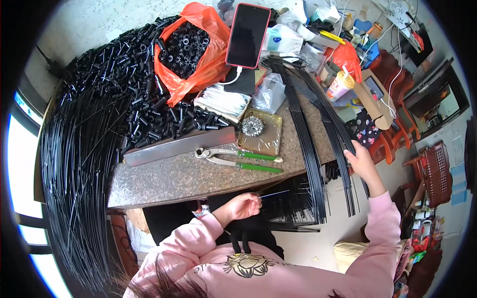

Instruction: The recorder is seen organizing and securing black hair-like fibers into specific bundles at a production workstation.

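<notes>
My left hand (243,205) is closed in a pinch in front of the table edge, with a thin pale rod (273,194) sticking out to the right. At the table's right side, my right hand (361,161) has its fingers curled at the outer edge of a bundle of long thin black rods (343,149). Another bundle of black rods (304,134) lies beside it, reaching over the front edge. Between the hands and the far clutter lie pincers with green handles (261,168). Behind them, a shallow tray (274,130) holds a clump of small shiny metal pieces (252,126).
A silver metal bar (181,146) fronts a heap of black tubular parts (109,62). Long black rods (74,174) drape off the left end. An orange bag (216,37) of small black parts, a phone (247,37), a cup (340,85) and a cardboard box (380,111) stand farther back.
</notes>
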Tool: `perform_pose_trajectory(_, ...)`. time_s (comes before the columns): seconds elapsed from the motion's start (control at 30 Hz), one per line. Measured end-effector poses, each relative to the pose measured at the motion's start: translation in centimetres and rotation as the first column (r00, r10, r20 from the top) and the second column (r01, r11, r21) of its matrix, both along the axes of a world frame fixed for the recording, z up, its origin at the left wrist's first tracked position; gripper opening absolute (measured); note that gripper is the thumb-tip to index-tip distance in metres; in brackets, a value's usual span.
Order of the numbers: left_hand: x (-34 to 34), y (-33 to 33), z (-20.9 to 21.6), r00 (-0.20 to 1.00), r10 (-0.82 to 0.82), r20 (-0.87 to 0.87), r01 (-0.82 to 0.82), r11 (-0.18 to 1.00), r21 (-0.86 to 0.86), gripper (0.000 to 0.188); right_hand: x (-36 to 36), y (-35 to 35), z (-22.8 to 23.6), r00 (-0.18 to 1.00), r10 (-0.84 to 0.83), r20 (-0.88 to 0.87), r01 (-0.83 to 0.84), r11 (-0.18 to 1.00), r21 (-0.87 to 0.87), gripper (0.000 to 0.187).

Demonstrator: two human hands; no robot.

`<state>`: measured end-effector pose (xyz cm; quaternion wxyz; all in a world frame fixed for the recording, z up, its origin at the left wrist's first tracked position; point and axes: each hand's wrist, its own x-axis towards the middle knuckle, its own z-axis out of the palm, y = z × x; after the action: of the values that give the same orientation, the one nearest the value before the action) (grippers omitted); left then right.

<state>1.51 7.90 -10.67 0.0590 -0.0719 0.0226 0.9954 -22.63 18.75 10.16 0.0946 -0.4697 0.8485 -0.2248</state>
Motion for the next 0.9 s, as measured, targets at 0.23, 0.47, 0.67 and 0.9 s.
perform_pose_trajectory(0.23,-0.4,0.4,1.2,0.999,0.014,0.031,-0.014,1.0,-0.007,0.011,-1.4,0.8,2.8,0.996,-0.042,-0.078,0.049,0.995,0.087,0.031)
perform_pose_trajectory(0.47,0.3,0.6,1.1,1.0,-0.005,-0.002,0.005,1.0,0.005,0.009,-2.2,-0.9,9.3,0.971,-0.152,0.182,0.102,0.96,0.262,0.02)
perform_pose_trajectory(0.67,0.7,0.2,1.3,0.999,-0.039,-0.037,0.035,0.995,-0.093,0.011,-2.4,-1.6,14.4,0.976,-0.166,0.14,0.085,0.885,0.458,0.02)
perform_pose_trajectory(0.9,2.1,-0.4,2.5,0.998,-0.064,0.003,0.062,0.954,-0.295,0.009,-1.4,0.3,14.9,0.945,-0.224,0.239,0.095,0.886,0.455,0.021)
